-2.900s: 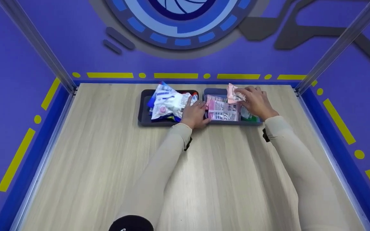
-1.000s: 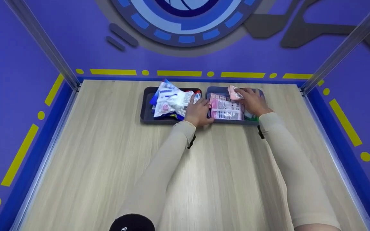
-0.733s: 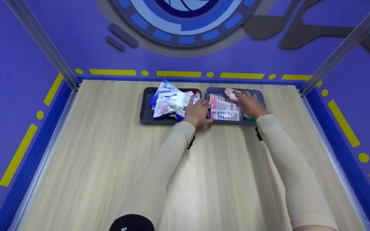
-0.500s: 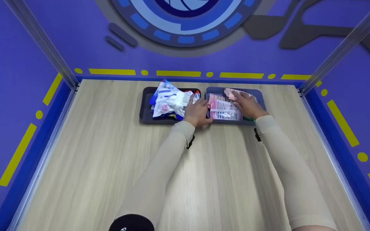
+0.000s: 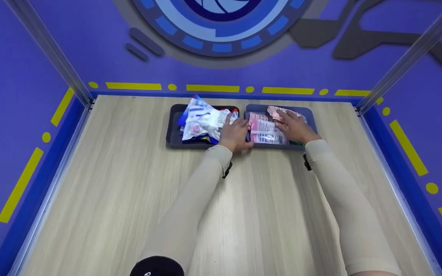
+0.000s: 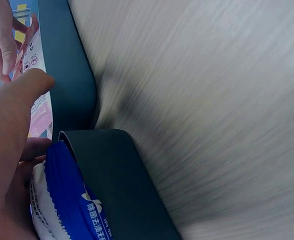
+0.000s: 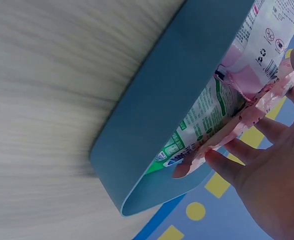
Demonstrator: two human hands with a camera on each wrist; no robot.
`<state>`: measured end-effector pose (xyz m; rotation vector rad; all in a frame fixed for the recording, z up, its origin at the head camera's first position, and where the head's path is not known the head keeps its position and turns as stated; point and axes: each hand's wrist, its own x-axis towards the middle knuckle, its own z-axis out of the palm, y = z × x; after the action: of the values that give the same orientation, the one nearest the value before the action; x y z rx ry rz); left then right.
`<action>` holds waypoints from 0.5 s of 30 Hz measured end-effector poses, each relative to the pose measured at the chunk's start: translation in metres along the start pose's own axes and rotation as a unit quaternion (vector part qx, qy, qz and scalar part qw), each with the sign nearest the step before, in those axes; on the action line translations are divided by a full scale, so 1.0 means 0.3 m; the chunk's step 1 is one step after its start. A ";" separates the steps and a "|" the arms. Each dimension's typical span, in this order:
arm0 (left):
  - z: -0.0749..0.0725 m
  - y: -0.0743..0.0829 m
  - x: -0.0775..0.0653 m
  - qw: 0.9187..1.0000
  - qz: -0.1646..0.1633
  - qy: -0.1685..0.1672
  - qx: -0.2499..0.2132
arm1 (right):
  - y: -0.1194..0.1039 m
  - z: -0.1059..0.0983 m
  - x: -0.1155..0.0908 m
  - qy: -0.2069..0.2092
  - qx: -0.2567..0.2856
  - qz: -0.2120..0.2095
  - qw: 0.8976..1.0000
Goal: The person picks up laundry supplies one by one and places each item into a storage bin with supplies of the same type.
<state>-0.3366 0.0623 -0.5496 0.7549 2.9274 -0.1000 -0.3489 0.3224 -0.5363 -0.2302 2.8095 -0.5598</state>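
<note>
My left hand point(image 5: 235, 136) rests where two trays meet, its fingers on the white-and-blue plastic packets point(image 5: 202, 124) in the left, dark grey tray point(image 5: 173, 140). Its thumb point(image 6: 34, 82) lies over the near rim of the right, blue-grey tray point(image 7: 162, 95). Over that tray my right hand point(image 5: 296, 126) lies with spread fingers on a crinkled pale pink packet point(image 7: 234, 127), at the back. A pink-and-white pouch point(image 5: 268, 132) lies in front of it. Partly hidden under the right hand is a green-and-white packet point(image 7: 202, 120).
Both trays stand side by side at the back of the wooden table point(image 5: 129, 184). Blue-purple walls point(image 5: 102, 46) with yellow markings enclose the table at the back and sides. A black round object point(image 5: 157, 266) shows at the bottom edge.
The right hand has brought the pale pink packet down into the right tray's back part, and its fingers have spread over it. The left hand has stayed at the trays.
</note>
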 end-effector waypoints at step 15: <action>0.021 -0.014 0.011 1.000 -0.005 0.003 -0.011 | 0.019 0.012 -0.030 0.061 -0.010 -0.046 0.997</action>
<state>-0.3408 0.0596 -0.5560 0.7393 2.9329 -0.0667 -0.3399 0.3282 -0.5398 -0.3413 2.9356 -0.5839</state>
